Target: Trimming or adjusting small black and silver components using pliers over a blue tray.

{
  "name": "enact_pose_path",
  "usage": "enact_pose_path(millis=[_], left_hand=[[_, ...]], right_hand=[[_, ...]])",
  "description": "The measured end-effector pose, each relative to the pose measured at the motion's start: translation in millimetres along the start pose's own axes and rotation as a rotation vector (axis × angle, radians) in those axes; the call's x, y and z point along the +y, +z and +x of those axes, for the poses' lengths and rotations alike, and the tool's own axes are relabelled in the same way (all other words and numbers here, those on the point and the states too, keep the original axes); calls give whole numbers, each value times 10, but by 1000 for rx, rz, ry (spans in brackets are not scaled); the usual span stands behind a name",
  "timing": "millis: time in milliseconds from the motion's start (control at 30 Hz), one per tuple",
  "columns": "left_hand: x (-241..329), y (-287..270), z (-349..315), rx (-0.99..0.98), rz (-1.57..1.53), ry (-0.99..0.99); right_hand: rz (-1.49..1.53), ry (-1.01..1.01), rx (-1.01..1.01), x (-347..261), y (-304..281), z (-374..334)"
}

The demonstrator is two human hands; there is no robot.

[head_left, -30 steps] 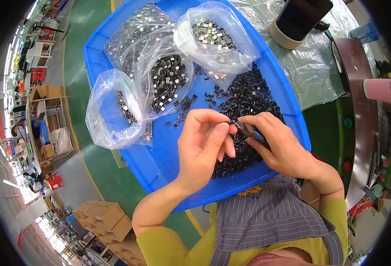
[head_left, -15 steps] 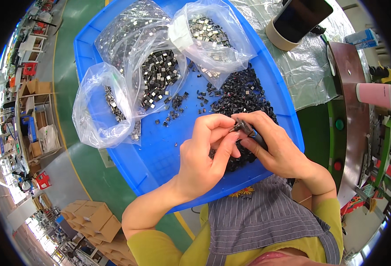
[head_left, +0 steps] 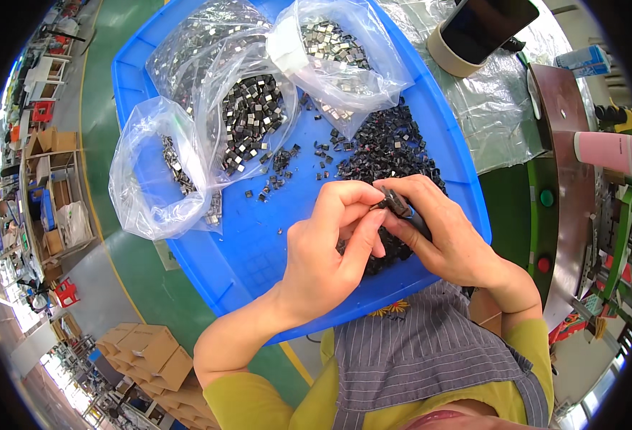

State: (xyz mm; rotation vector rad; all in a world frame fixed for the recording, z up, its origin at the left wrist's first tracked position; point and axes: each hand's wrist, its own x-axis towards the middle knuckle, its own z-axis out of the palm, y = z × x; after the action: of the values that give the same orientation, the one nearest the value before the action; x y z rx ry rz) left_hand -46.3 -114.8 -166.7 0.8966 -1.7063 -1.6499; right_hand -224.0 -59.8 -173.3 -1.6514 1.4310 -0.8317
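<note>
A: What are the fingers doing?

B: The bare left hand (head_left: 323, 251) is pinching a tiny black piece (head_left: 379, 205), largely hidden, between thumb and index finger. The bare right hand (head_left: 448, 233) is grasping a small, dark hand tool (head_left: 404, 209), whose tip is meeting the left fingertips.

A: Where are piece and tool situated?

B: Both are being held above the near right part of a wide, blue plastic tray (head_left: 248, 247), over a loose heap of small black pieces (head_left: 391, 140) that is extending toward the far right.

A: And the surroundings?

B: Clear plastic bags (head_left: 131, 188) are occupying the tray's left and far parts, containing small, square, black-and-silver blocks (head_left: 249, 118). At far right, a film-covered counter (head_left: 491, 122) is carrying a black-screened phone (head_left: 489, 30) in a round, cream holder (head_left: 446, 57).
</note>
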Motion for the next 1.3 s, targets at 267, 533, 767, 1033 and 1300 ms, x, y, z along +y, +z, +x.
enact_pose_path(millis=[267,533,767,1033,1300], left_hand=[[33,8,18,28,-44,-51],[111,-125,64,-73,-199,-207],[122,-237,137,-261,-228,-279],[68,-190,69,-214,-198,-163],[-38,-207,31,-212,-288,-107]], right_hand=[[-49,29,0,15,13,-19],[-89,72,-43,-58,19,-18],[-35,97,-80,-49,30,-20],[318,270,-272,-90,-106,-7],[394,79,-264,39,-80,-98]])
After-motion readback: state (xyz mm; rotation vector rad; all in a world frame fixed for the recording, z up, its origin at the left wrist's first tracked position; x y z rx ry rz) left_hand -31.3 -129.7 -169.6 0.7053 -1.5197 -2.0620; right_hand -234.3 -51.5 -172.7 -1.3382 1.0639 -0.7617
